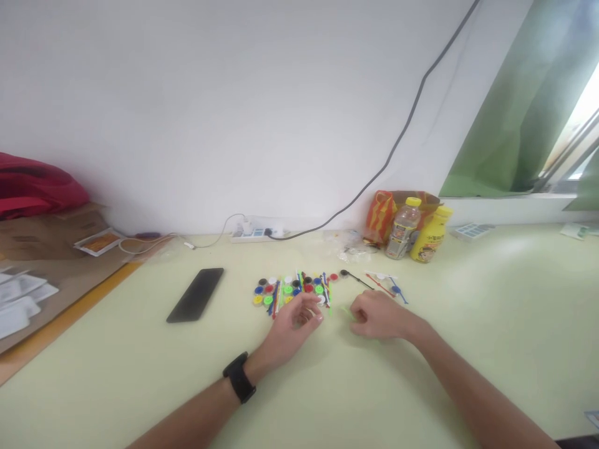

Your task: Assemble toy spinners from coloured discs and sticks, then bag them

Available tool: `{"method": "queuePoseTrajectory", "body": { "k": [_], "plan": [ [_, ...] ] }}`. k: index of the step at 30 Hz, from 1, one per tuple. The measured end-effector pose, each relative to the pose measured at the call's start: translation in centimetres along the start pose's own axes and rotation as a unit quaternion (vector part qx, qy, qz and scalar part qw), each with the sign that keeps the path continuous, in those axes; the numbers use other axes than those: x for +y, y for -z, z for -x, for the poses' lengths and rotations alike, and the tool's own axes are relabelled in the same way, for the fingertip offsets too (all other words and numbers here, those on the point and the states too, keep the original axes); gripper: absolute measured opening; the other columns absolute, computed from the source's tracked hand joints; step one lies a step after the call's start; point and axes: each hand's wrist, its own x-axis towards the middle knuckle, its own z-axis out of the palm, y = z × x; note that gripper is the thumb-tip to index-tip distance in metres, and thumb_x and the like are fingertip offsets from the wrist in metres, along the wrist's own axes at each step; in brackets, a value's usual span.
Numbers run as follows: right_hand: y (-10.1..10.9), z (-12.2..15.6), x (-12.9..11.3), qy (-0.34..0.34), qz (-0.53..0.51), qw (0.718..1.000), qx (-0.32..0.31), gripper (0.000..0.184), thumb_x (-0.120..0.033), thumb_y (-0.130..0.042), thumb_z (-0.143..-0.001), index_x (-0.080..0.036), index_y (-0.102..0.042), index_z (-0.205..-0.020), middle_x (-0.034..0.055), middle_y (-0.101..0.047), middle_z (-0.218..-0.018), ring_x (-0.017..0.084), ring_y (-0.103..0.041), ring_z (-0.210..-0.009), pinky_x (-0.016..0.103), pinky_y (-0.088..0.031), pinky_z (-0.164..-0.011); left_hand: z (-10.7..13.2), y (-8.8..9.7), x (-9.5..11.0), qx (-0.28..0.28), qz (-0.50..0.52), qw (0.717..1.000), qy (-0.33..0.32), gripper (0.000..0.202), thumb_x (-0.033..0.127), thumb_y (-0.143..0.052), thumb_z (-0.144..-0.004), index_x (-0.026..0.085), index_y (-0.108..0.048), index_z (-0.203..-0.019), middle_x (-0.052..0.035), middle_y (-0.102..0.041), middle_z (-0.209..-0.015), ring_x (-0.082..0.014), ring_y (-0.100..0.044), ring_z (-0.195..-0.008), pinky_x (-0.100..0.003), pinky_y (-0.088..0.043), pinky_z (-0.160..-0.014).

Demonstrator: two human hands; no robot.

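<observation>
Green strip [347, 312] lies at the right hand [380, 315], above the near-centre part of the pale table [140, 380]; one end shows left of the knuckles, the rest hidden or blurred. Right-hand fingers curl together, clamped on the strip. Left hand [296, 319]: thumb and fingertips apart, at the near edge of a cluster of coloured discs [288, 290] and coloured sticks [276, 298]; contact with these cannot be told. Black watch [239, 377] on the left wrist.

Just beyond the right hand: black stick [359, 280], red stick [380, 285] and blue stick [399, 294], apart from the cluster. Left of the cluster: dark phone [195, 295], flat. Far right: clear bottle [403, 231] and yellow bottle [429, 237], upright, before a red-and-yellow bag [377, 216]. Far centre: white power strip [256, 234] near the wall [210, 112].
</observation>
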Motion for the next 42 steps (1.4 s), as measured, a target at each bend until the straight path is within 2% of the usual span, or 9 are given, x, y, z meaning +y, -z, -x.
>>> {"method": "queuePoseTrajectory", "body": {
  "k": [6,9,12,15,17,25,31,37,42],
  "plan": [
    [1.1,-0.3,2.5,-0.115,0.129,0.985,0.024,0.02,-0.022,-0.067,-0.073,-0.021,-0.048,-0.066,0.0008,-0.059,-0.068,0.018,-0.053,-0.067,0.03,-0.024,-0.062,0.0,0.1,-0.4,-0.009,-0.017,1.0,0.002,0.028,0.04,-0.07,-0.096,0.023,-0.067,-0.118,-0.0049,-0.069,-0.097,-0.0187,-0.064,-0.087,-0.032,-0.052,-0.08],
    [1.4,-0.5,4.1,-0.154,0.151,0.976,0.043,0.013,-0.023,-0.067,-0.076,-0.022,-0.054,-0.075,0.002,-0.066,-0.078,0.019,-0.058,-0.072,0.03,-0.025,-0.063,0.0,0.1,-0.4,-0.012,-0.025,1.0,0.007,0.027,0.04,-0.069,-0.096,0.023,-0.068,-0.116,-0.0047,-0.068,-0.096,-0.0189,-0.064,-0.087,-0.032,-0.052,-0.079],
    [1.5,-0.8,5.5,-0.2,0.157,0.964,0.079,0.007,-0.027,-0.064,-0.085,-0.022,-0.061,-0.088,0.0045,-0.071,-0.09,0.021,-0.062,-0.078,0.03,-0.028,-0.065,0.0,0.1,-0.3,-0.018,-0.037,0.999,0.007,0.026,0.04,-0.07,-0.095,0.023,-0.069,-0.114,-0.0049,-0.068,-0.096,-0.0187,-0.064,-0.085,-0.032,-0.053,-0.079],
    [1.4,-1.1,6.5,-0.24,0.164,0.951,0.105,0.013,-0.029,-0.054,-0.096,-0.022,-0.065,-0.096,0.008,-0.073,-0.1,0.023,-0.065,-0.085,0.031,-0.03,-0.067,0.1,0.1,-0.2,-0.017,-0.043,0.999,0.003,0.025,0.039,-0.07,-0.094,0.022,-0.07,-0.113,-0.0052,-0.069,-0.096,-0.0187,-0.065,-0.084,-0.033,-0.053,-0.079],
    [1.3,-1.3,7.0,-0.253,0.165,0.948,0.104,0.017,-0.028,-0.052,-0.099,-0.021,-0.067,-0.096,0.0091,-0.074,-0.101,0.023,-0.066,-0.087,0.031,-0.031,-0.066,0.1,0.1,-0.2,-0.013,-0.048,0.999,0.001,0.024,0.039,-0.07,-0.095,0.022,-0.07,-0.113,-0.0052,-0.069,-0.095,-0.0189,-0.065,-0.085,-0.032,-0.054,-0.079],
    [1.0,-1.3,7.7,-0.257,0.152,0.951,0.084,0.015,-0.022,-0.056,-0.094,-0.022,-0.07,-0.088,0.0067,-0.074,-0.096,0.022,-0.066,-0.086,0.029,-0.032,-0.064,0.1,0.0,-0.1,-0.011,-0.065,0.998,-0.008,0.023,0.041,-0.069,-0.094,0.023,-0.073,-0.107,-0.004,-0.069,-0.088,-0.0188,-0.065,-0.081,-0.031,-0.053,-0.075],
    [0.6,-1.3,8.0,-0.266,0.15,0.948,0.092,0.014,-0.024,-0.058,-0.095,-0.02,-0.069,-0.087,0.0075,-0.072,-0.093,0.022,-0.066,-0.083,0.029,-0.032,-0.063,0.2,0.0,0.0,-0.017,-0.075,0.997,-0.003,0.021,0.039,-0.067,-0.096,0.022,-0.071,-0.108,-0.0038,-0.068,-0.089,-0.0191,-0.064,-0.083,-0.031,-0.051,-0.075],
    [0.2,-1.5,8.0,-0.239,0.154,0.95,0.128,0.018,-0.022,-0.054,-0.098,-0.02,-0.064,-0.083,0.0081,-0.068,-0.099,0.022,-0.063,-0.086,0.031,-0.033,-0.065,0.2,0.0,-0.2,-0.018,-0.072,0.997,-0.006,0.022,0.041,-0.067,-0.096,0.022,-0.072,-0.107,-0.0035,-0.067,-0.087,-0.0188,-0.063,-0.081,-0.03,-0.051,-0.074],
    [0.1,-2.0,7.1,-0.201,0.156,0.95,0.18,0.018,-0.018,-0.044,-0.101,-0.02,-0.058,-0.09,0.0101,-0.067,-0.097,0.025,-0.061,-0.094,0.033,-0.036,-0.075,0.2,0.0,0.0,-0.016,-0.074,0.997,-0.008,0.022,0.042,-0.068,-0.095,0.023,-0.073,-0.105,-0.0036,-0.068,-0.087,-0.019,-0.063,-0.08,-0.03,-0.051,-0.073]
  ]
}}
